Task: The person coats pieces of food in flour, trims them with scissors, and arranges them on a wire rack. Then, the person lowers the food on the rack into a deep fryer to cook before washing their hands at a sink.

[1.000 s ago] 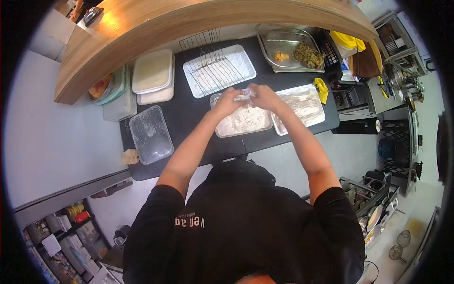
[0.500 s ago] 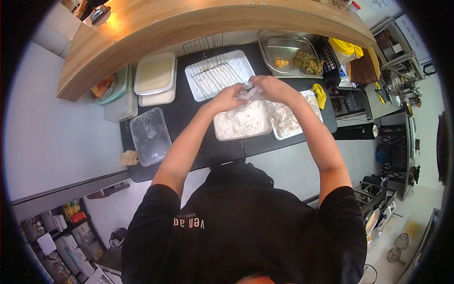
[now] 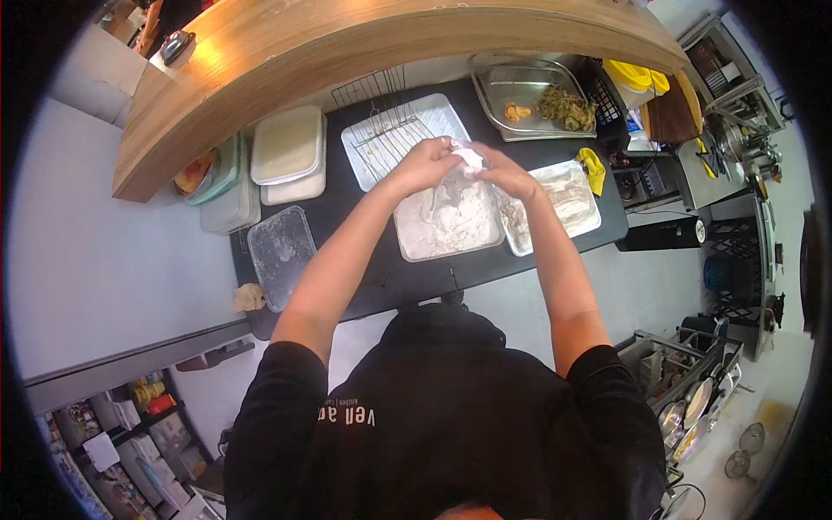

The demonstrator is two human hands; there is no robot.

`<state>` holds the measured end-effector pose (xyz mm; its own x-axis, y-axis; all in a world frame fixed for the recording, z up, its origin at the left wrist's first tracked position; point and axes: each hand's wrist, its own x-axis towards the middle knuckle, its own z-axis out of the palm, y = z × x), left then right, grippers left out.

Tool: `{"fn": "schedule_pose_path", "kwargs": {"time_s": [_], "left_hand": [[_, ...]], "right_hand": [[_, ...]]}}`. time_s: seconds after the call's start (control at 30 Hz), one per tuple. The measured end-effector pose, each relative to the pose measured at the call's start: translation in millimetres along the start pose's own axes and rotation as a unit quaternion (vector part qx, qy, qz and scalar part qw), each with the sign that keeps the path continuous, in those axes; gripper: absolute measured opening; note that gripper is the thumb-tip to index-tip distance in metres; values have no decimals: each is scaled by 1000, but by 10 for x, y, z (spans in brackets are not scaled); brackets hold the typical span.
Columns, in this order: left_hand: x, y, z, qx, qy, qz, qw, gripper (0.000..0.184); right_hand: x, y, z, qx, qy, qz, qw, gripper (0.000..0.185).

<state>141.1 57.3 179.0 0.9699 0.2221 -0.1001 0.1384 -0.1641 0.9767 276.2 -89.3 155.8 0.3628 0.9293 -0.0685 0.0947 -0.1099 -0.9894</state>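
Between my hands is a white, flour-coated piece (image 3: pixel 468 159); I cannot make out what food lies under the coating. My left hand (image 3: pixel 426 165) grips it from the left with bent fingers. From the other side my right hand (image 3: pixel 506 171) pinches it. Both hands are above the far edge of a clear tub of white flour (image 3: pixel 451 227). To the right of the tub, a white tray (image 3: pixel 568 198) carries flour-covered pieces. Behind my left hand stands a white tray (image 3: pixel 360 143) with a wire rack (image 3: pixel 381 143) on it.
A metal tray (image 3: pixel 498 91) at the back holds greenish clumps and small orange pieces. Stacked lidded containers (image 3: pixel 289 147) and a floury clear container (image 3: pixel 282 256) stand left. A yellow cloth (image 3: pixel 594 169) lies right. A wooden counter (image 3: pixel 390 43) runs along the back.
Both hands have shifted slightly, and the piece between them looks whiter now. The flour surface in the tub looks disturbed. The whole view has tilted a little.
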Motion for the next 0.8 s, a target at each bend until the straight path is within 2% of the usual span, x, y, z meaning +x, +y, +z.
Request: {"fn": "schedule_pose_path", "kwargs": {"time_s": [0.07,0.1,0.13,0.2,0.23,0.33,0.43,0.53,0.6,0.67,0.73,0.8], "left_hand": [[30,6,-58,-61,9,-23,998,21],[31,10,-84,-92,15,-35,995,21],[22,11,-107,-90,15,-38,995,21],[3,14,-148,-219,87,-95,967,23],[-21,49,-143,-264,107,-96,954,24],[9,-141,-218,-308,132,-70,940,32],[-8,-132,-194,-344,125,-80,927,36],[23,-296,-191,-259,159,-39,952,40],[39,-364,-214,-216,172,-61,959,40],[30,-394,-205,-175,189,-83,963,41],[32,-341,-169,-149,286,-118,939,37],[17,-258,-109,-141,314,-117,932,36]], "right_hand": [[-15,168,-10,54,-89,97,990,54],[-5,229,25,78,-93,123,985,46],[2,280,30,82,-94,122,985,46],[13,344,68,98,-105,94,985,39],[24,393,69,101,-105,93,985,39],[92,655,96,165,-140,78,973,40],[179,950,127,182,-113,121,969,35],[225,970,140,156,-67,134,976,37],[205,876,129,44,-31,163,985,38],[236,876,101,35,-55,150,987,39],[266,845,84,25,-81,136,987,41],[283,805,67,30,-95,151,983,39]]}}
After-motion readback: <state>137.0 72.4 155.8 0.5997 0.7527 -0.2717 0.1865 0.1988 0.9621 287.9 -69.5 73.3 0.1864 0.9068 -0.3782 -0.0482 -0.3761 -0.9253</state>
